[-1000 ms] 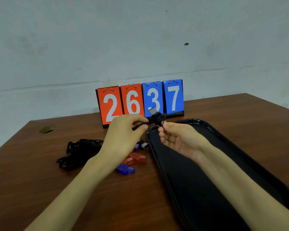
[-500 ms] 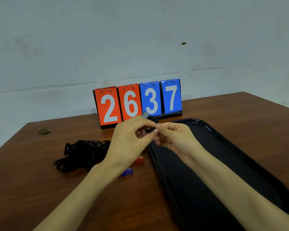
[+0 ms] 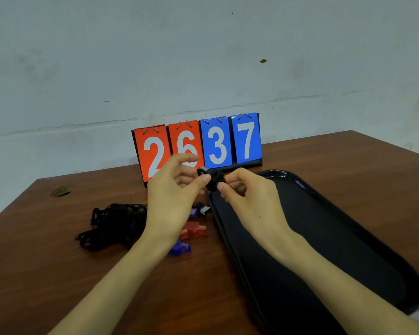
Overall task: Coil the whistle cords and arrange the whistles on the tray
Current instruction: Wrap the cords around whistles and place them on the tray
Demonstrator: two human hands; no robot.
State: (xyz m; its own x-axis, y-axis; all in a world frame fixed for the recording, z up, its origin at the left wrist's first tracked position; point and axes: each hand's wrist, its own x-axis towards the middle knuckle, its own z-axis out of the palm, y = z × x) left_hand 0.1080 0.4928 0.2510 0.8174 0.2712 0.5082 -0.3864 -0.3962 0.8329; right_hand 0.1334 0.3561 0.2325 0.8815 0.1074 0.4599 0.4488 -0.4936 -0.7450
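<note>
Pinching the coiled cord (image 3: 215, 182) of the black whistle (image 3: 202, 170) with my left hand (image 3: 172, 189) and right hand (image 3: 249, 197), both clamped on it above the tray's (image 3: 298, 182) far corner, I'd tuck the loose end firmly so the wraps can't spring open.

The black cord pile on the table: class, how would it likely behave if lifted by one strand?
Probably floppy: the cord pile lies in slack loops. Likely to lift as one clump, since its strands cross and tangle. The strands look thin, so it is probably light.

flip scoreboard (image 3: 228, 141) reading 2637, wooden table (image 3: 58, 274)
</note>
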